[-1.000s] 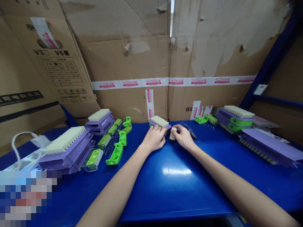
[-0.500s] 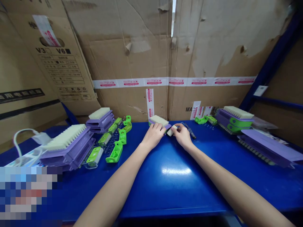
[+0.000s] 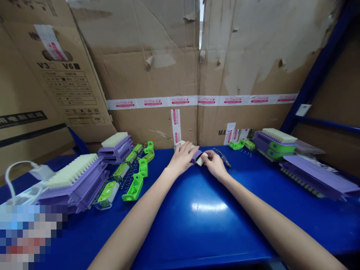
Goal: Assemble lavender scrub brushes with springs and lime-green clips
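At the far middle of the blue table, my left hand [image 3: 182, 159] lies over a purple brush [image 3: 197, 154] with cream bristles, its fingers bent across the top and hiding most of it. My right hand [image 3: 215, 164] pinches a small cream block [image 3: 201, 159] between thumb and fingers, right against the brush's right end. A dark gap shows between block and brush; whether they are joined I cannot tell. Just beyond my right hand lies a dark slim tool [image 3: 224, 158], its kind unclear.
Stacked purple brushes [image 3: 73, 170] stand at left, beside rows of green-and-clear parts [image 3: 107, 195], springs [image 3: 131, 176] and green brackets [image 3: 134, 187]. More brushes [image 3: 277, 144] are stacked at right. Cardboard [image 3: 152, 75] walls the back; a white charger [image 3: 42, 172] sits far left.
My left hand has spread further over the brush, covering more of its bristles. The cream block has tilted more upright in my right hand. The view has shifted slightly.
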